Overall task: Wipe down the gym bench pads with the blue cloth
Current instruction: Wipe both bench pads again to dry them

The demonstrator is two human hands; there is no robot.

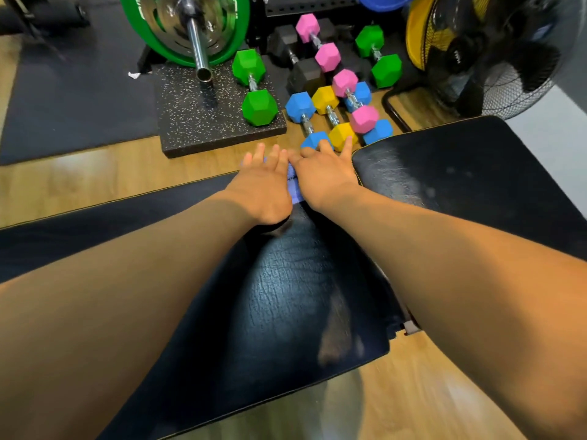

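Note:
The black bench pad (286,300) runs under my arms, and a second black pad (470,173) sits to the right. Both my hands lie flat, side by side, at the far edge of the near pad. A strip of the blue cloth (293,188) shows between them, and most of it is hidden beneath the palms. My left hand (263,185) presses down on the cloth with fingers spread. My right hand (324,176) presses on it too, fingers spread, beside the right pad's corner.
Just beyond my fingers on the wooden floor lie several coloured dumbbells (330,115). A speckled rubber mat (203,115) holds a green dumbbell. Behind it stands a barbell with green plates (187,27). A black floor fan (495,55) stands at the back right.

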